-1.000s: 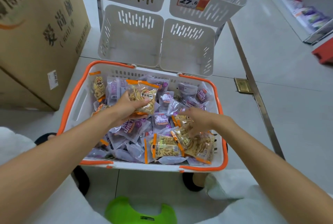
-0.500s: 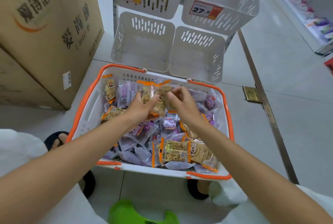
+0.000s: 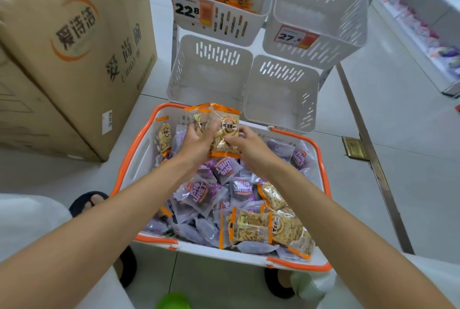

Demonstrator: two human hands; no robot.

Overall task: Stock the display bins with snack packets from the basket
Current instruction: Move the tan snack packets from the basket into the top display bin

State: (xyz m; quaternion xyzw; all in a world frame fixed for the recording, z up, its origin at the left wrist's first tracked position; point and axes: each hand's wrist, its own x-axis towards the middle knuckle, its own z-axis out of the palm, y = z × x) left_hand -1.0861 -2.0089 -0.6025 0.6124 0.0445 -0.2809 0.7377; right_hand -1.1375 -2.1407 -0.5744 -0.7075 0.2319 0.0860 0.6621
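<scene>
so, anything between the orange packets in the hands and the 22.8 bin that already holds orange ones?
Nothing visible blocks it. Left hand and right hand hold the orange packets above the far rim of the basket; the empty lower-left bin sits below the path. The 22.8 bin is open-topped; only its front wall needs clearing.

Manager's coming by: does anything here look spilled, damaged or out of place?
Nothing looks spilled or torn. The packets lie jumbled inside the basket; left hand and right hand hold orange packets over it. Only oddity: the bin tagged 27.6 shows no stock.
</scene>
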